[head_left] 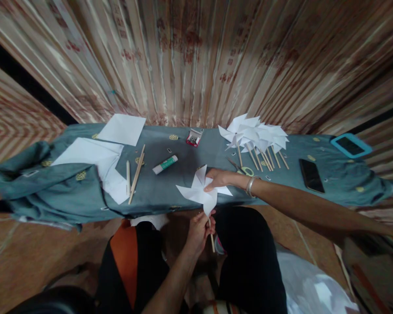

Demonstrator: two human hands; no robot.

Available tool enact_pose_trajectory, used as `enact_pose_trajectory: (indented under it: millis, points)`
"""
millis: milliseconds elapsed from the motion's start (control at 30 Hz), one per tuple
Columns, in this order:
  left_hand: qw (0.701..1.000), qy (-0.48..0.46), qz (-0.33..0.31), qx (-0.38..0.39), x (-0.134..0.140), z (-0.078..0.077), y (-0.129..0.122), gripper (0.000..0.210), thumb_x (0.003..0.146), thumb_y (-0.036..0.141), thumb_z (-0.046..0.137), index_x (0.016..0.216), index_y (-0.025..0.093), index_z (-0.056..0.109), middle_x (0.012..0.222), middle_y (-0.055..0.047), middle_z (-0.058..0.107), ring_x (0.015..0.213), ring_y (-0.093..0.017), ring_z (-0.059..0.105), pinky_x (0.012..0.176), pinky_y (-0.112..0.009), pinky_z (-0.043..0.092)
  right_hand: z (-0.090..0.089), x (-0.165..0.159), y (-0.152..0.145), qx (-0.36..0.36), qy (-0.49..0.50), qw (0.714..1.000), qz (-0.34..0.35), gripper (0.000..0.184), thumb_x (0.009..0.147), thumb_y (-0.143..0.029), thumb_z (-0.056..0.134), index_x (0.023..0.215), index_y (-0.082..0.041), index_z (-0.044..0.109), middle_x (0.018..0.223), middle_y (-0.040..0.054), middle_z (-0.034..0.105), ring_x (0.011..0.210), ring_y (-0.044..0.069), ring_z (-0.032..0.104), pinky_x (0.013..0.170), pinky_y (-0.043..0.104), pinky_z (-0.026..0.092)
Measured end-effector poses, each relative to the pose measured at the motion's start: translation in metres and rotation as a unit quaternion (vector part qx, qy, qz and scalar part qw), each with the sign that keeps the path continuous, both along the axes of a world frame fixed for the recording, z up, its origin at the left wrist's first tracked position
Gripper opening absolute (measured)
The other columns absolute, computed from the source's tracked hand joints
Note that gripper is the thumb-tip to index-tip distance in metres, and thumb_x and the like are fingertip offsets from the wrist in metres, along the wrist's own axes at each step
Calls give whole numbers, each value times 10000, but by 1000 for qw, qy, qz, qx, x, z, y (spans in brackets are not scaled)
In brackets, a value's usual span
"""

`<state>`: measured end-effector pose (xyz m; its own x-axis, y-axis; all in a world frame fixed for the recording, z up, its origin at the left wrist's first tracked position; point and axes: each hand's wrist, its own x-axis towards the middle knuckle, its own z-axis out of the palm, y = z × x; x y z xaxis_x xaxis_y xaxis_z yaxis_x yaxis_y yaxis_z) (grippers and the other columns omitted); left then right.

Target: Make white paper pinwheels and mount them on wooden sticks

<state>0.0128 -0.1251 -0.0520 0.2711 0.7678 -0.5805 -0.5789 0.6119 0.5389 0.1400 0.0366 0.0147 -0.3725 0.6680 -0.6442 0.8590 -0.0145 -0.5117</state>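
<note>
A white paper pinwheel (205, 194) on a thin wooden stick (212, 242) stands up over the table's front edge. My left hand (198, 229) is wrapped round the stick just under the paper blades. Against the middle of the pinwheel press the fingers of my right hand (216, 179), which wears a bangle on its wrist; whether a pin lies under the fingertips I cannot make out. Finished-looking pinwheels (253, 133) lie in an overlapping pile at the back right, their sticks pointing towards me. Scissors (245, 170) with pale green handles rest beside my right wrist.
On the cloth-covered table (180, 181) are a glue stick (165, 164), a small red box of metal pins (194, 138), loose sticks (137, 172) and white paper sheets (88, 152). A phone (311, 175) and a blue-framed tablet (351, 145) lie right. A curtain (190, 56) hangs behind.
</note>
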Motion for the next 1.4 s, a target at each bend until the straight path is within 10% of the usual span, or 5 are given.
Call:
enact_pose_trajectory:
  millis: [700,1133,1400]
  points:
    - [997,44,3,70,-16,36,16,334,514,411,798,620,125,660,477,21,542,383,-45,354,424,-221,225,29,27,-15,100,159,973,-131,471,709,-588,629,819,-137,706,727,13,659,664,153,553,566,242,376]
    - [984,101,19,147,-22,84,90,357,492,412,850,636,123,697,589,-42,653,521,-108,551,538,-236,444,0,20,-17,376,425,685,-457,402,720,-528,670,941,-192,680,948,97,737,892,242,667,834,396,516]
    - [966,137,63,208,-24,67,135,342,517,420,836,713,153,750,719,-67,715,781,-217,642,745,-305,479,-24,-6,-39,292,401,797,-345,324,842,-477,577,741,-194,697,689,32,680,694,185,614,680,305,474]
